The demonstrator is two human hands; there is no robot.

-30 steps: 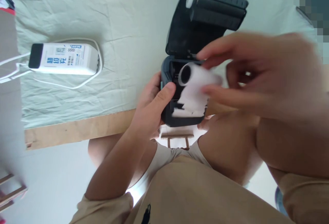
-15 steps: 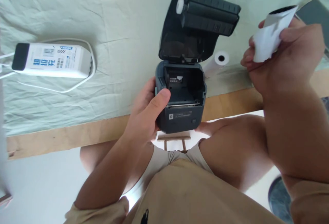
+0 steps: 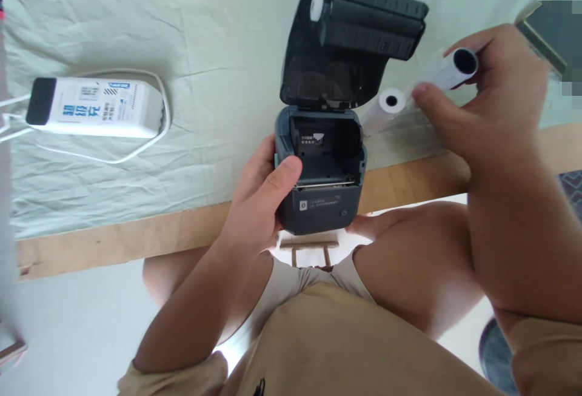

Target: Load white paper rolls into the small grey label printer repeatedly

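Observation:
A dark label printer [image 3: 327, 214] is gripped by my left hand [image 3: 259, 193], thumb resting on its front left rim. Its lid [image 3: 336, 62] stands raised, showing the roller inside, and the paper bay below holds no roll. In my right hand [image 3: 491, 99], to the right of the printer, is a white paper roll [image 3: 448, 71] with a wide dark core facing me. My thumb lies along its near side; the other fingers are mostly hidden behind it. Beside the printer a second, smaller-cored white roll [image 3: 386, 108] lies on the cloth, close to my right thumb.
A white power strip [image 3: 104, 108] with a looped white cable lies on the left of the green cloth [image 3: 218, 32]. The wooden table edge [image 3: 191, 223] runs in front of me. At the far right is a dark flat object [image 3: 545, 38], partly blurred out.
My right hand has moved left and turned, so the roll's core now faces me and lies closer to the second roll. The left hand and printer have barely moved.

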